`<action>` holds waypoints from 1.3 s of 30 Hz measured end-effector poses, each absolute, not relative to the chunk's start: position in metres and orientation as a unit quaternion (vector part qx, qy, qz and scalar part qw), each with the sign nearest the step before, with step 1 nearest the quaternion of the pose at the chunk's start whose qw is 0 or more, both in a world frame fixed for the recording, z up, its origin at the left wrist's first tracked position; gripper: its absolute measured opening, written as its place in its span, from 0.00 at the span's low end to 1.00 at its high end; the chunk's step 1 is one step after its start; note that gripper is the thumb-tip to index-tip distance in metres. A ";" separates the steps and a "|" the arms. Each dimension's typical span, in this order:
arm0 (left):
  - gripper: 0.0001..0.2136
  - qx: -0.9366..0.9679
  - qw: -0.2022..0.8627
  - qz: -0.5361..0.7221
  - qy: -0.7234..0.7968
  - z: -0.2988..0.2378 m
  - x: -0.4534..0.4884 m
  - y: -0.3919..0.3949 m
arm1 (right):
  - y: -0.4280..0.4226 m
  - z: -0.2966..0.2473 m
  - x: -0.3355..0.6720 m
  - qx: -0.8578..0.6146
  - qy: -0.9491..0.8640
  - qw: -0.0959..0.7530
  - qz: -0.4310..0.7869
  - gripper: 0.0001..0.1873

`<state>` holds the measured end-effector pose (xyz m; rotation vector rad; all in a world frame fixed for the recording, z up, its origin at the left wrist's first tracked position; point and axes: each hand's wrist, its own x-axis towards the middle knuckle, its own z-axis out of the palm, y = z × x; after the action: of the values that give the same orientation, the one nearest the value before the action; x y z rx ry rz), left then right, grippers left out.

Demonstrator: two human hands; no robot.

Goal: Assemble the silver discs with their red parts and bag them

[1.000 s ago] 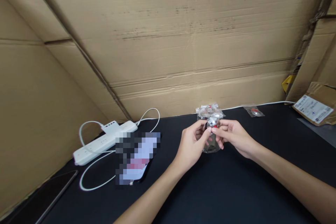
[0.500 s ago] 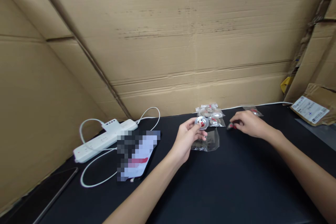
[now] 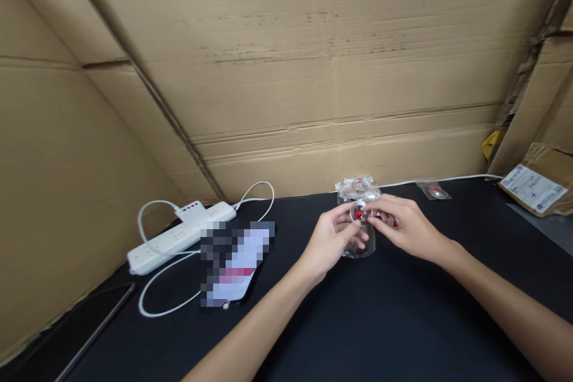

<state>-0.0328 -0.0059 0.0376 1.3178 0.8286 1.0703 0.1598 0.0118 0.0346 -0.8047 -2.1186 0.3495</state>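
My left hand (image 3: 333,239) pinches a small round silver disc (image 3: 358,212) with a red centre, and a clear plastic bag (image 3: 360,247) hangs under its fingers. My right hand (image 3: 400,227) meets it from the right, fingers closed on the same disc, with a small red piece (image 3: 394,224) showing at its knuckles. Just behind both hands lies a pile of clear bags (image 3: 357,188) with similar silver and red parts. Both hands hover over the black table (image 3: 403,322).
A white power strip (image 3: 179,236) with its looping cable lies at the left, beside a phone (image 3: 233,265). Another small bag (image 3: 433,190) with a red part rests at the back right. Cardboard walls (image 3: 313,71) enclose the table; a labelled cardboard box (image 3: 535,185) sits far right.
My right hand went out to the right on the table, then came back to the left hand. The two hands now meet again on the silver disc.
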 end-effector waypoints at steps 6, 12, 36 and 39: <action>0.22 0.642 0.552 0.420 0.327 0.031 -0.033 -0.006 | 0.009 0.023 0.153 -0.332 -0.833 0.419 0.141 0.04; 0.23 0.647 0.553 0.406 0.333 0.029 -0.035 -0.004 | 0.008 0.027 0.152 -0.322 -0.837 0.413 0.158 0.04; 0.09 0.757 0.337 0.362 0.426 0.039 -0.025 -0.026 | 0.043 0.036 0.191 -0.514 -0.606 0.496 0.349 0.10; 0.11 0.832 0.257 0.292 0.395 0.035 -0.019 -0.038 | 0.046 0.036 0.201 -0.557 -0.704 0.379 0.227 0.14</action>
<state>-0.0191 -0.0381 0.0346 2.2580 1.0729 0.7923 0.2011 0.0463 0.0364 -1.4223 -1.7974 0.5795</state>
